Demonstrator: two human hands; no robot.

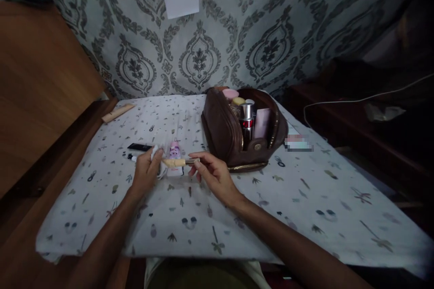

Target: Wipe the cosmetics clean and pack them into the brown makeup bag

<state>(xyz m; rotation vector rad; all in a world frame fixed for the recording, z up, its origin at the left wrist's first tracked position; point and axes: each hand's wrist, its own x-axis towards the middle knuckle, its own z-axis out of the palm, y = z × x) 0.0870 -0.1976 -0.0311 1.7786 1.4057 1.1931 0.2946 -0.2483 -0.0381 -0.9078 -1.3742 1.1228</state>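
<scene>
My right hand (214, 172) pinches the metallic end of a slim beige tube (175, 162), held roughly level above the table. Its other end reaches toward my left hand (146, 167), whose fingers are closed on a crumpled white wipe (155, 150). Whether the wipe touches the tube, I cannot tell. Just behind the beige tube lies a pink and purple tube (174, 149). Beyond my left hand are a flat black item (139, 147) and a small black-and-white object (131, 157), partly hidden. An unzipped brown cosmetic bag (219, 131) stands right of my hands, holding a silver-and-red bottle (247, 123).
A printed white cloth (190, 235) covers the table. A beige stick-like piece (117, 113) lies at the back left, beside a wooden panel (44, 63). Right of the bag lies a blurred packet (299, 142). A thin cable (366, 98) hangs over dark furniture.
</scene>
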